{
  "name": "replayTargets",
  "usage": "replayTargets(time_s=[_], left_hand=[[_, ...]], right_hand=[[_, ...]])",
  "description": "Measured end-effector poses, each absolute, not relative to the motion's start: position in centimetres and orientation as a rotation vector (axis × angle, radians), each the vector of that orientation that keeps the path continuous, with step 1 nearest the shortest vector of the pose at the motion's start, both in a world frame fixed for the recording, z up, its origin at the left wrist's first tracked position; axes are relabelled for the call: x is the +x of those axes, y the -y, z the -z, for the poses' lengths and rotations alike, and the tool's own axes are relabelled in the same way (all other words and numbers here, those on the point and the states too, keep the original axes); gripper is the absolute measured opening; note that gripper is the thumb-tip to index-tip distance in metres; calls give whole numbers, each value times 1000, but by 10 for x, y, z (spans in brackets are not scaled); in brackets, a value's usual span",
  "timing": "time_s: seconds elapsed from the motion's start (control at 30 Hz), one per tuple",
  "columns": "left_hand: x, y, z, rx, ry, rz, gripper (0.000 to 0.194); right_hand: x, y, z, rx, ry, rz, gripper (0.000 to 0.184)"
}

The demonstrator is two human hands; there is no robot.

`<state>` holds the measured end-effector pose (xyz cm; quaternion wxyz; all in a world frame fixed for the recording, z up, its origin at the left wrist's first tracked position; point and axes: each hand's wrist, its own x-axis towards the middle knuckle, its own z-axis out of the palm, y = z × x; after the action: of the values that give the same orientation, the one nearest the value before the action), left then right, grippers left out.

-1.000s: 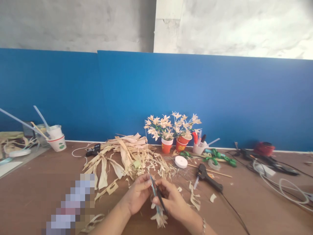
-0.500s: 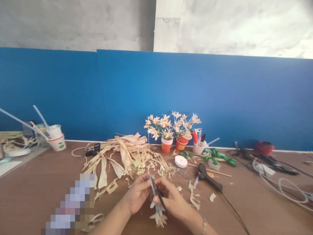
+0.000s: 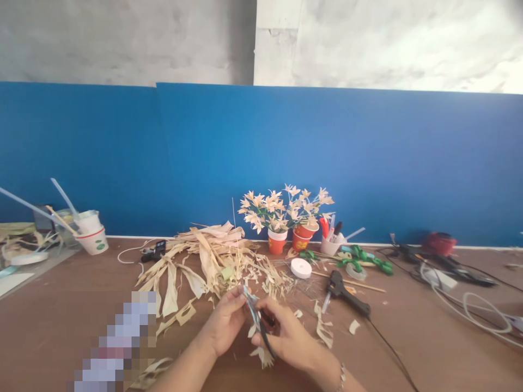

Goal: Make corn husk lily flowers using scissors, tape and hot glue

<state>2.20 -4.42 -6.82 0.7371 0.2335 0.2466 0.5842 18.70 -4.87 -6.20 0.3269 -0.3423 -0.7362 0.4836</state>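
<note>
My left hand [image 3: 224, 322] pinches a thin stem with light-blue wrapping [image 3: 246, 294] between thumb and fingers. A fine pale wire [image 3: 233, 212] rises from it. Pale husk-like petals [image 3: 261, 357] hang at its lower end, below my hands. My right hand [image 3: 288, 329] is closed around black-handled scissors [image 3: 267, 342], their handles spread apart. The blades lie against the blue-wrapped stem, close to my left fingertips. Fingers partly hide the blades, so I cannot tell whether they are around the stem or beside it.
Dried husks [image 3: 212, 250] and scraps lie beyond my hands. Husk flowers [image 3: 273, 207] stand in red cups [image 3: 277, 245] by the blue partition [image 3: 327, 141]. Rightward are a white tape roll [image 3: 301, 268], a glue gun [image 3: 347, 294] with its cord, green ribbon [image 3: 362, 256] and cables [image 3: 474, 316].
The wire has tipped left and the stem has turned in my left fingers. The petals have moved up slightly, and the scissor handles have spread apart in my right hand.
</note>
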Motion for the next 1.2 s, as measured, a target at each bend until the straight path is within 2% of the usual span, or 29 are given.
replayTargets(time_s=[0.6,1.2], left_hand=[[21,47,68,580,-512,-1213,21],[22,49,68,599,-499,-1144,19]], right_hand=[[178,49,63,-738,1556,-1613,39],[177,48,61,-642,1493,-1679,43]])
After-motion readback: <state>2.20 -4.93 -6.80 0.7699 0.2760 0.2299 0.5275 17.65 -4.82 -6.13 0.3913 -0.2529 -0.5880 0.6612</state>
